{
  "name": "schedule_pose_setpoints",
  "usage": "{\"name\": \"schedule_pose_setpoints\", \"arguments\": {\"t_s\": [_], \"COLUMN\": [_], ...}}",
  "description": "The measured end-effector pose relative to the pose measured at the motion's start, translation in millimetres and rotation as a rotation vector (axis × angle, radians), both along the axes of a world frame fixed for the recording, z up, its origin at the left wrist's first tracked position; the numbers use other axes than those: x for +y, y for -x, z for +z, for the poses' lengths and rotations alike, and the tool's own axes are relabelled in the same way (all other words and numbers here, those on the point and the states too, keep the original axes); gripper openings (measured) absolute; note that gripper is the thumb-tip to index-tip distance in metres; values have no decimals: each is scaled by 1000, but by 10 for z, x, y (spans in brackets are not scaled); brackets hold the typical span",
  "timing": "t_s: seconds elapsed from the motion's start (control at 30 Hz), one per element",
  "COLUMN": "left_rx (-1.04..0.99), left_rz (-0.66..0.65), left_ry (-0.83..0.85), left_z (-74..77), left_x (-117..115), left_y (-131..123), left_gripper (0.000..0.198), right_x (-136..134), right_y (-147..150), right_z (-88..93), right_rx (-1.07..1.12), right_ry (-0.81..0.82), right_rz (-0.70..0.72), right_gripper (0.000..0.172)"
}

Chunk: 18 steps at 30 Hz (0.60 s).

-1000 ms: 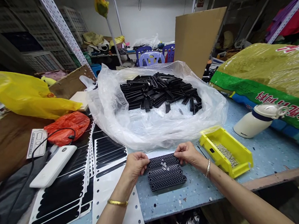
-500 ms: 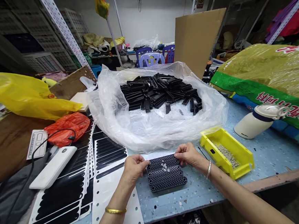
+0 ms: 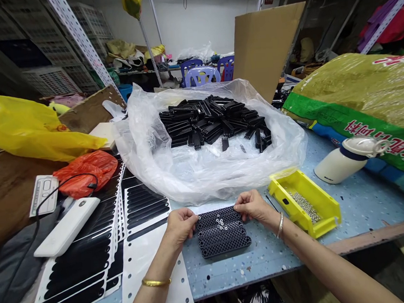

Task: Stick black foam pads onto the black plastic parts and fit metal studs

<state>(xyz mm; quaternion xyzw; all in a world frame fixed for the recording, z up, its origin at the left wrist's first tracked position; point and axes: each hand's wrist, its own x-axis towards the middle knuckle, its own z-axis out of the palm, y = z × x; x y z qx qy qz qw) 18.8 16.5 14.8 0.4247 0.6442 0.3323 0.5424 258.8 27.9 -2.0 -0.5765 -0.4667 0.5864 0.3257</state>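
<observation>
Together, left hand (image 3: 182,226), right hand (image 3: 255,206), gripping black mesh strips (image 3: 223,238)

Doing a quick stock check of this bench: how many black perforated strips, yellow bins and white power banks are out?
Black perforated plastic strips: 4
Yellow plastic parts bin: 1
White power bank: 1
Total: 6

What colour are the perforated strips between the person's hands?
Black; the perforated strips show best in the head view.
</observation>
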Motion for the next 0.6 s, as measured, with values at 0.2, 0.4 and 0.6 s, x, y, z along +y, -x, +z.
{"name": "schedule_pose_setpoints", "arguments": {"t_s": [0.2, 0.4, 0.6], "left_rx": [19, 117, 292], "left_rz": [-17, -22, -22], "left_ry": [-18, -63, -280], "left_z": [-5, -42, 20], "left_x": [1, -7, -74], "left_y": [-25, -20, -15], "left_gripper": [20, 21, 7], "right_x": [12, -19, -58], "right_y": [-11, -37, 25], "right_z": [-29, 6, 33], "right_rx": [6, -17, -309], "right_ry": [11, -1, -265], "right_rz": [3, -3, -20], "right_gripper": [21, 23, 15]}}
